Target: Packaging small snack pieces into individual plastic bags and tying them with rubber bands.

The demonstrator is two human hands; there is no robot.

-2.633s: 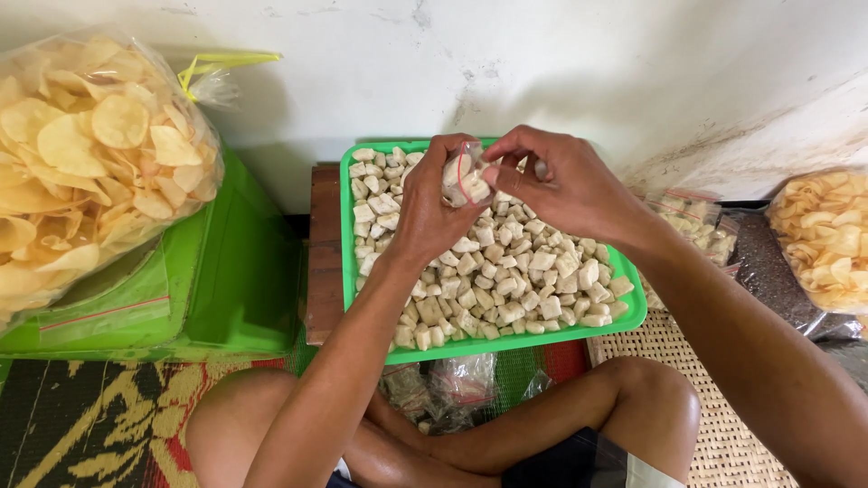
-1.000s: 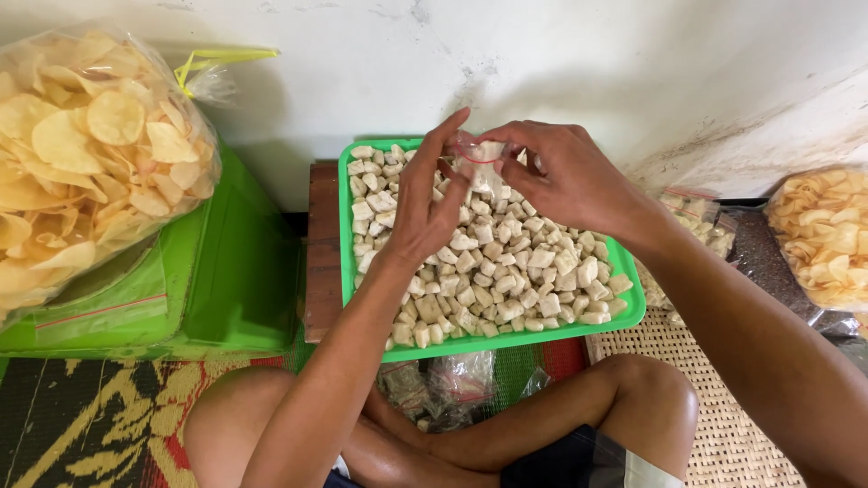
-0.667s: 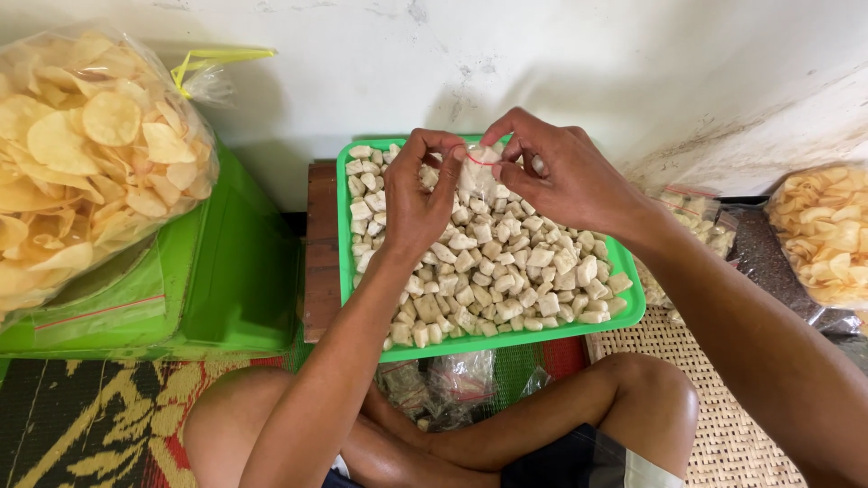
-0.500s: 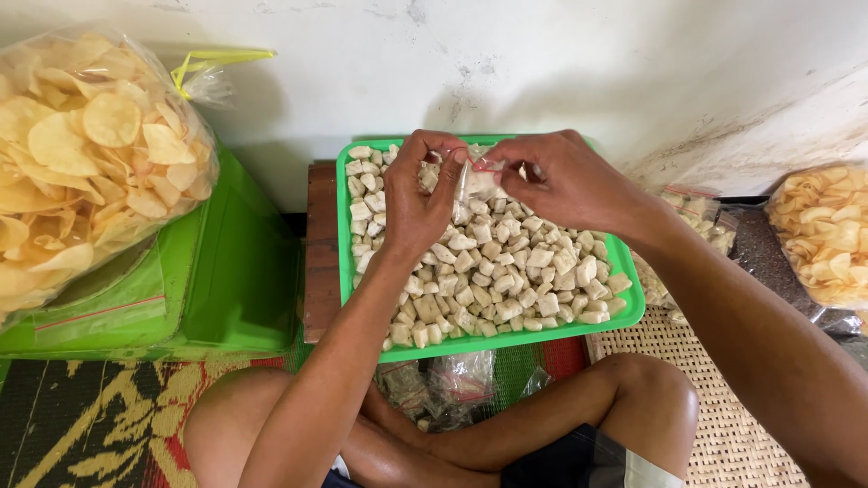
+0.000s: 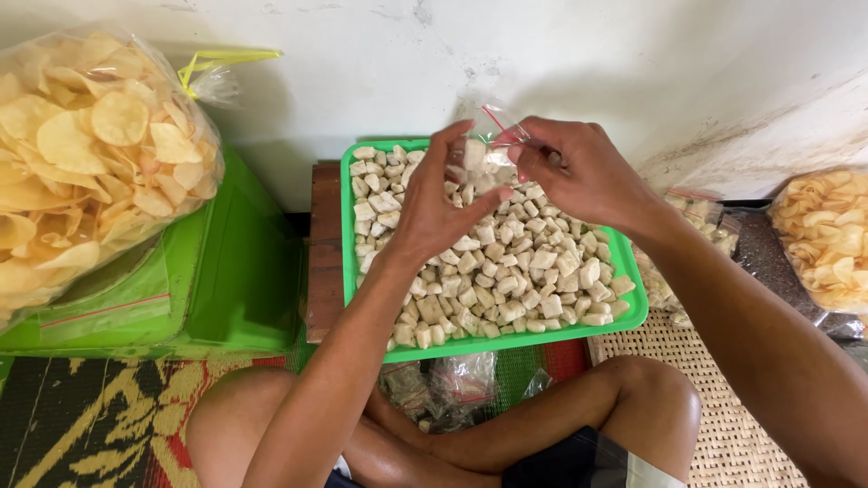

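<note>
Up near the top centre of the frame, the right hand (image 5: pixel 579 172) pinches the upper corner of a small clear bag (image 5: pixel 488 149) with a red seal line, thumb and forefinger closed on the plastic. The left hand (image 5: pixel 434 203) is spread partly open beside it, fingers loosely extended and curved; its fingertips touch or nearly touch the bag's lower part, which holds a few pale pieces, but whether they actually grip it I cannot tell. Both hands hover over the far end of a green tray (image 5: pixel 506 342) filled with pale cracker cubes (image 5: pixel 524 271), so they hide the tray's upper rim and some of the cubes beneath.

At the upper left sits a big clear sack of round yellow chips (image 5: pixel 86 154), tied with a yellow strip, resting on a green plastic box (image 5: pixel 226 280) along with a flat clear bag. At the right edge lie another bag of chips (image 5: pixel 823 239), a dark packet (image 5: pixel 778 280) and several small filled bags (image 5: pixel 692 221). More small packed bags (image 5: pixel 452 384) lie below the tray, between the person's crossed bare legs and the tray's near edge.

The tray rests on a low brown wooden stand (image 5: pixel 324 253). Underneath are a patterned mat (image 5: pixel 99 407) at the lower left and a woven straw mat (image 5: pixel 723 425) at the lower right. A white, slightly stained wall (image 5: pixel 542 63) fills the top of the frame.
</note>
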